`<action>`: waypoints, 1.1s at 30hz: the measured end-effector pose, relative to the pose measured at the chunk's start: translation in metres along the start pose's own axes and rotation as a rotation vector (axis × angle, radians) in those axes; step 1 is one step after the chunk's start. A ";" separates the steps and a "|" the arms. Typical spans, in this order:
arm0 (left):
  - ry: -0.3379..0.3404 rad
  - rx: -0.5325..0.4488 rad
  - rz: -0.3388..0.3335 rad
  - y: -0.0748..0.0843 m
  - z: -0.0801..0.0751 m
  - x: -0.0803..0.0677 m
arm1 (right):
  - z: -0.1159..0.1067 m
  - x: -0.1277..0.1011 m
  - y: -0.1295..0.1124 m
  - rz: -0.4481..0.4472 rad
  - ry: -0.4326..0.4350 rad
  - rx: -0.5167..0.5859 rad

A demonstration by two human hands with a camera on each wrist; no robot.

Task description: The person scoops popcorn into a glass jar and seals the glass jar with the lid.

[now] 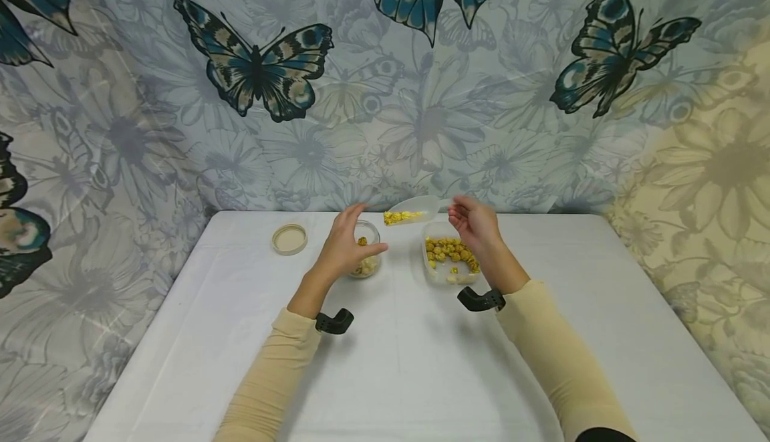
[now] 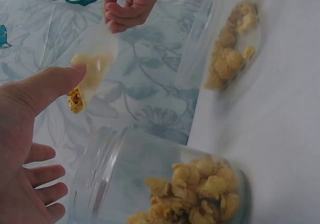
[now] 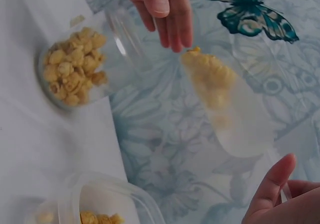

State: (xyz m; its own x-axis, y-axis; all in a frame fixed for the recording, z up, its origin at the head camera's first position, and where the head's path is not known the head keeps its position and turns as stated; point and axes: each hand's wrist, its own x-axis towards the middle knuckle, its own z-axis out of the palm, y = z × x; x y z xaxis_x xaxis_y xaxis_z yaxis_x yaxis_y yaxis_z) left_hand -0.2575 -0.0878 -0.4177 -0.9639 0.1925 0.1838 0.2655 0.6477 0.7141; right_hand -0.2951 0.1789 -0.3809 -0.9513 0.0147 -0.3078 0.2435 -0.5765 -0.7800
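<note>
My right hand (image 1: pixel 476 228) grips the handle of a translucent white scoop (image 3: pixel 245 124) with yellow popcorn (image 3: pixel 212 79) in it. In the head view the scoop is raised between a clear jar (image 2: pixel 135 159) and a clear square tub (image 1: pixel 426 265). My left hand (image 1: pixel 347 241) is held beside the jar, thumb apart from the straight fingers, which grip nothing. Popcorn (image 3: pixel 75 67) fills the lower part of the jar, whose mouth is uncovered. More yellow popcorn (image 1: pixel 448 249) lies in the tub, below my right hand.
A round cream lid (image 1: pixel 289 239) lies on the white-covered table (image 1: pixel 385 362), left of the jar. A cloth backdrop with butterflies (image 1: pixel 421 128) rises right behind the table's far edge.
</note>
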 end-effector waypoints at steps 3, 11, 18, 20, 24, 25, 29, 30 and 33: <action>-0.002 -0.009 -0.023 -0.004 -0.001 -0.001 | 0.003 0.001 0.003 0.011 -0.001 -0.011; -0.023 -0.033 -0.084 -0.012 -0.002 -0.003 | 0.008 0.003 0.013 0.010 0.012 -0.061; -0.028 -0.051 -0.147 -0.021 -0.001 -0.004 | 0.009 0.005 0.019 0.002 0.006 -0.073; -0.028 -0.051 -0.146 -0.024 0.000 -0.004 | 0.010 0.005 0.020 -0.002 0.005 -0.080; -0.024 -0.059 -0.137 -0.029 0.001 -0.005 | 0.011 0.006 0.022 -0.004 0.005 -0.101; -0.024 -0.060 -0.139 -0.030 0.001 -0.005 | 0.011 0.006 0.022 -0.005 0.005 -0.105; -0.023 -0.064 -0.157 -0.037 0.003 -0.005 | 0.013 0.005 0.024 -0.016 0.017 -0.111; -0.025 -0.066 -0.165 -0.039 0.004 -0.005 | 0.013 0.005 0.024 -0.023 0.025 -0.109; -0.029 -0.073 -0.181 -0.042 0.005 -0.004 | 0.014 0.005 0.026 -0.044 0.034 -0.109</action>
State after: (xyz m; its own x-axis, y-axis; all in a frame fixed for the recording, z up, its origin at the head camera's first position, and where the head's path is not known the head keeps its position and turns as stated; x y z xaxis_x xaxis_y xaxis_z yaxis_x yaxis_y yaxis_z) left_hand -0.2648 -0.1119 -0.4518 -0.9946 0.0994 0.0295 0.0850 0.6184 0.7812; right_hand -0.2957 0.1527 -0.3948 -0.9551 0.0663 -0.2887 0.2227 -0.4822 -0.8473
